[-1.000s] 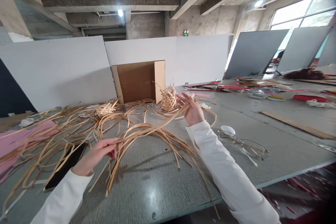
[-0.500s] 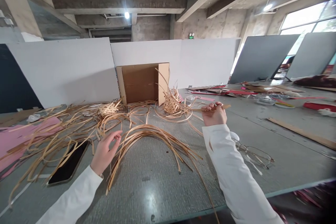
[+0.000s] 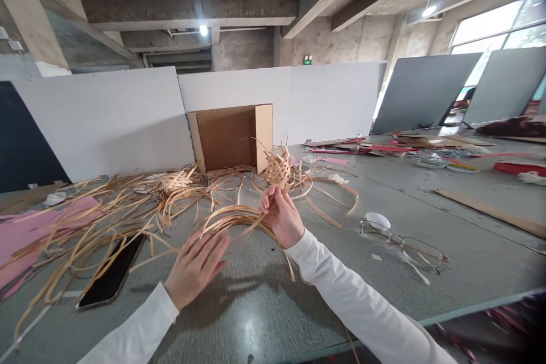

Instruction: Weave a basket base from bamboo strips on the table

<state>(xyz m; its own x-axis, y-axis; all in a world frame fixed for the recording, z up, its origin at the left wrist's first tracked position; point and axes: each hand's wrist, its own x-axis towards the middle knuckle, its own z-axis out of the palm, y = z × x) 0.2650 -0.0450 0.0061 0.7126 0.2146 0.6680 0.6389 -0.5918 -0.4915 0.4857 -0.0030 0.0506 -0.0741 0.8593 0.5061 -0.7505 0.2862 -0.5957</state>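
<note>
We've got a strip [image 3: 252,228] in our R hand [image 3: 285,217], pinched btwn thumb & fingers, up off the tabletop [image 3: 239,321] in front of us. From there it slants down-L twd our L hand [image 3: 197,270]. That one's palm-down, fingers straight & close together; palm's hidden, so we can't tell if it grips the strip too.

The bundle [image 3: 232,212], an arch of strips, lies on the tabletop just beyond our hands, its R part mostly behind our R hand.

Past the R hand sits a basket [image 3: 278,165], woven, w/ ends sticking up; loose strips [image 3: 329,219] curl out to its R. A 2nd woven piece [image 3: 176,181] lies farther L in a tangle [image 3: 168,200].

Phone [image 3: 113,273] is L of our L hand, screen dark, w/ strips across it; pink sheet [image 3: 81,213] beyond it, far L.

On the R: glasses [image 3: 403,245] w/ a white disc [image 3: 377,220] right next to them, then a flat slat [image 3: 490,213] & a red case [image 3: 518,168].

Box [image 3: 228,139] stands at back, open twd us, in front of white panels [image 3: 239,85].
</note>
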